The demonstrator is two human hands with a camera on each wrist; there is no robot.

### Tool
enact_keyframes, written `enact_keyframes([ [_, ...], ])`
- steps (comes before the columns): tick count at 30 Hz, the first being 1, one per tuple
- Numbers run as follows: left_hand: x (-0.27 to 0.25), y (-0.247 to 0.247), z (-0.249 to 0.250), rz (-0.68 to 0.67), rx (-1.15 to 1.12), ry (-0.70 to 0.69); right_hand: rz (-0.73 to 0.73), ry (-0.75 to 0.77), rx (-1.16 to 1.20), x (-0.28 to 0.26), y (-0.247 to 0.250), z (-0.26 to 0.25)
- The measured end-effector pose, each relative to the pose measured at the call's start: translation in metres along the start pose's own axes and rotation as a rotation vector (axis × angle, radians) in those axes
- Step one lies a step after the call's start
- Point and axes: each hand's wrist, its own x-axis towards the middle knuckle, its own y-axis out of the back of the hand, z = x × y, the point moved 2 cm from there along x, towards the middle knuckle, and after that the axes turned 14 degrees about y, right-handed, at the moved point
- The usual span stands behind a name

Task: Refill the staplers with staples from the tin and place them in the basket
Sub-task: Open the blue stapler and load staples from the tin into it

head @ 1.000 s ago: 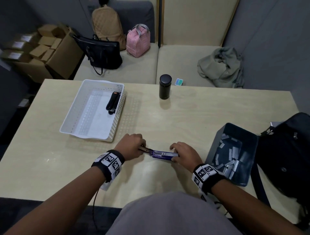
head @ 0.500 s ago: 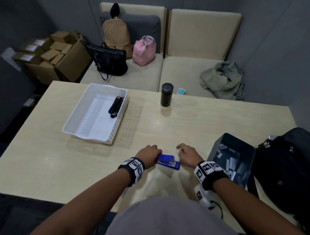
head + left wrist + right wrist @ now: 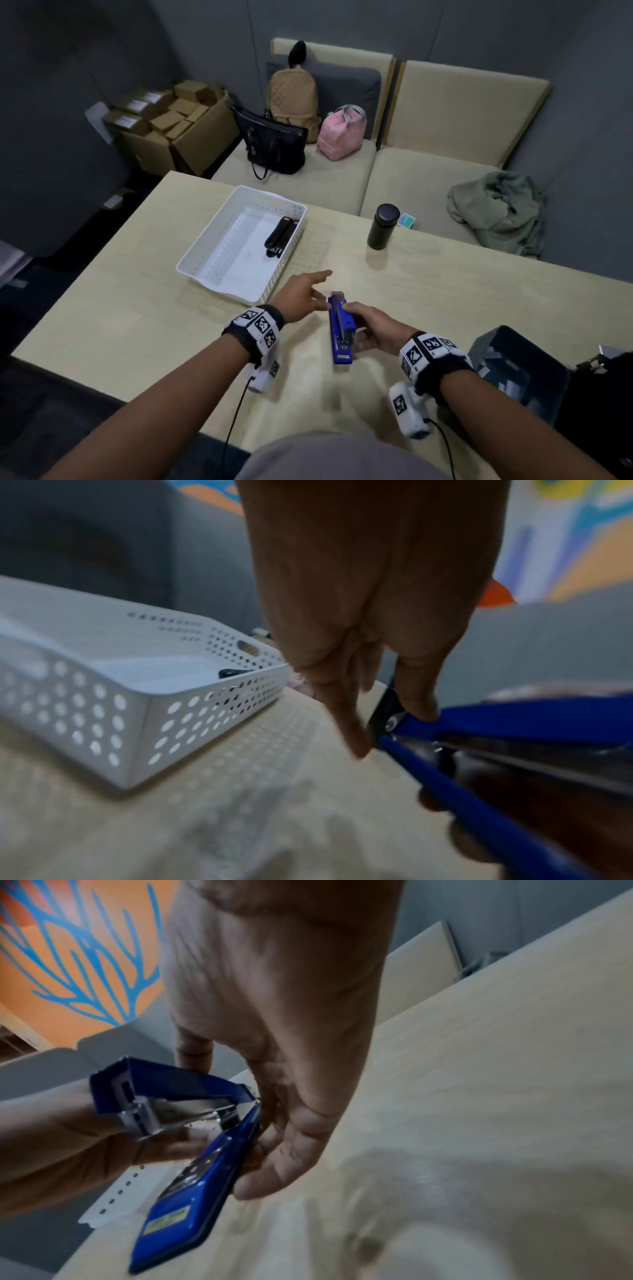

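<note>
A blue stapler (image 3: 339,329) points away from me near the table's front edge. My right hand (image 3: 358,325) grips it at its rear. In the right wrist view the blue stapler (image 3: 192,1191) gapes in a V, lid lifted off the base, with my right hand (image 3: 240,1123) curled round the hinge. My left hand (image 3: 318,287) has straight fingers, whose tips touch the stapler's front end (image 3: 514,723). A white perforated basket (image 3: 205,253) stands behind, holding a black stapler (image 3: 279,236). The dark tin (image 3: 534,383) of staple strips sits at the right.
A black bottle (image 3: 383,231) stands at the table's far edge. A black bag (image 3: 603,404) lies by the tin on the right. Beyond the table, a bench carries bags (image 3: 274,144) and a green garment (image 3: 496,209). Cardboard boxes (image 3: 171,123) sit at the far left.
The stapler has turned from lying crosswise to pointing away from me. My right hand has taken hold of it. My left hand has let go and straightened its fingers. The head view has risen.
</note>
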Motion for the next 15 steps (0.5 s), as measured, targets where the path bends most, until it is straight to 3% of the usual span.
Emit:
enact_keyframes([
  [3,-0.014,0.015,-0.004,-0.143,-0.250,0.256,0.074,0.074,0.047,0.020,-0.017,-0.021],
  [6,-0.027,0.027,-0.002,-0.218,-0.335,0.285,0.116,0.179,0.079,0.042,-0.041,-0.050],
  [11,-0.011,0.085,-0.007,0.036,-0.406,0.167,0.107,0.241,-0.061,0.080,-0.076,-0.098],
  [15,0.026,0.138,-0.029,0.201,-0.314,0.246,0.141,0.256,-0.205,0.108,-0.080,-0.113],
])
